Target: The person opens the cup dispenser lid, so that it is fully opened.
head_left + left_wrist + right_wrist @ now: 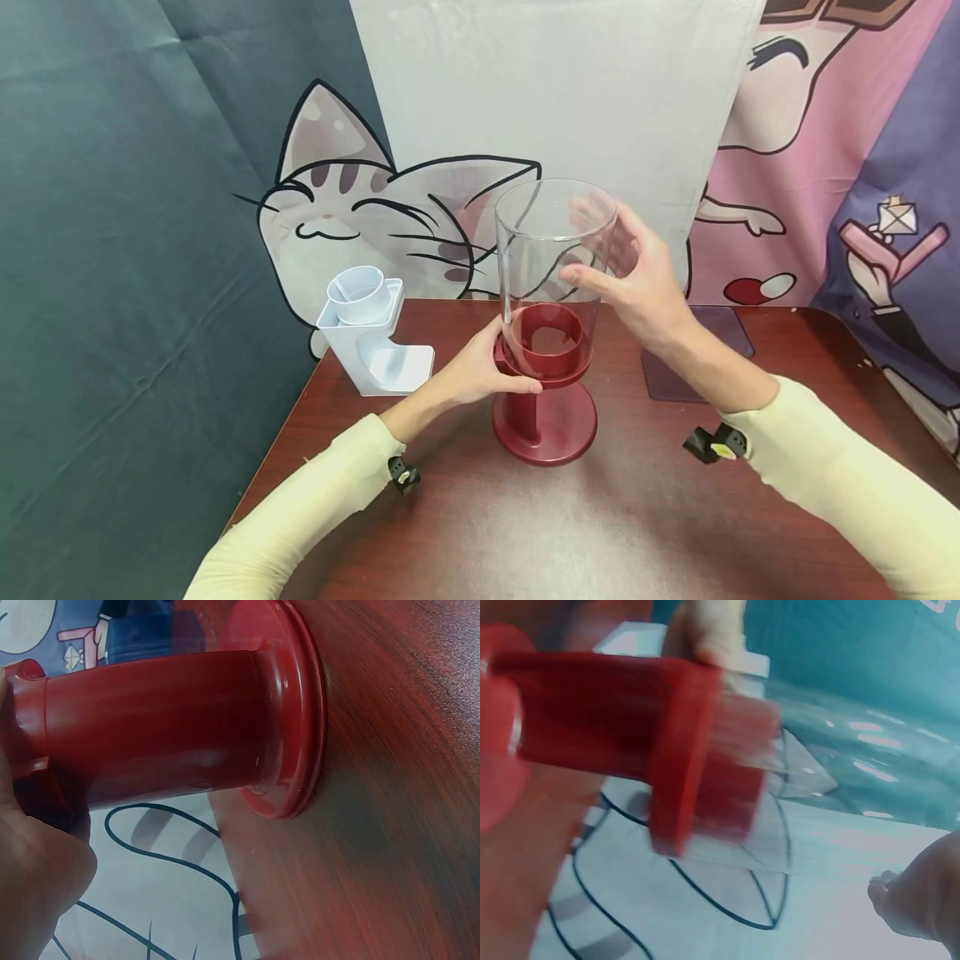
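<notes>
In the head view, a red dispenser stand (551,446) with a round base stands upright on the table. My left hand (480,367) grips the stand's upper ring, its thumb along the near side. A tall clear cylinder (525,250) fits down around the red collar (553,360) at the top. My right hand (648,279) holds the cylinder's upper right side; its fingers show through the clear wall and the thumb lies in front. The left wrist view shows the red column (157,727) close by. In the blurred right wrist view, the thumb (900,900) is by the cylinder.
A white dispenser stand (348,354) with a round cup on top is at the table's back left. Behind the right arm lies a dark flat mat (720,333). A printed cloth backdrop (585,92) hangs right behind the wooden table (420,508).
</notes>
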Demonstrator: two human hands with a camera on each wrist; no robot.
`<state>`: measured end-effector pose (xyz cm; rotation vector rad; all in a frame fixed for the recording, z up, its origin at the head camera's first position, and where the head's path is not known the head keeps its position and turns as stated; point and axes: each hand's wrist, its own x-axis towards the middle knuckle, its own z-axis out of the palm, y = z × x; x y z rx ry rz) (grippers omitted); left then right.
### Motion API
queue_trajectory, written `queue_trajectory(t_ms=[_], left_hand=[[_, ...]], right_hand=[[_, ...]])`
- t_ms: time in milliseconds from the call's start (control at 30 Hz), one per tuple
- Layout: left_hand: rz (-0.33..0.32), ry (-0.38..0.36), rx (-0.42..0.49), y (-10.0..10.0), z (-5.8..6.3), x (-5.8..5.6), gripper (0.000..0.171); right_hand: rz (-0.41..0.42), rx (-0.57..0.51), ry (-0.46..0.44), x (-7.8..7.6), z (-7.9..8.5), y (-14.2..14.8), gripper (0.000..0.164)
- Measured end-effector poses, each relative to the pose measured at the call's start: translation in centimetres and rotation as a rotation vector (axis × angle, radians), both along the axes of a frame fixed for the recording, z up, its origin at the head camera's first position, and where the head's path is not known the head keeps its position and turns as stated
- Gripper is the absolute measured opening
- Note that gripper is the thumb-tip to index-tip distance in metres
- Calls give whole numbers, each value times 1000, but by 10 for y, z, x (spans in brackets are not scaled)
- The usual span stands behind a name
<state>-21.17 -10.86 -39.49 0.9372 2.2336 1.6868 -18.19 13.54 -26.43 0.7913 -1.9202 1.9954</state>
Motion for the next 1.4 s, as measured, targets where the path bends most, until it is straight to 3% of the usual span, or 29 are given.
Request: queue_trajectory(t_ms=[200,367,600,800,1400], left_hand=[[5,-2,-9,0,0,-1,95],[10,-17,-15,0,1,0,97],[19,-47,-27,1,3,2,99],[18,-29,-25,1,4,2,100],[-7,8,-11,-1,1,-1,95]], right_hand=[[-20,38,10,-3,29,-2,83],[-19,76,-12,-6,39,-4,83],[-28,177,-34,-9,40,-3,84],[-45,228,-54,-9,42,-3,80],[-25,171,-48,-5,45,-6,77]])
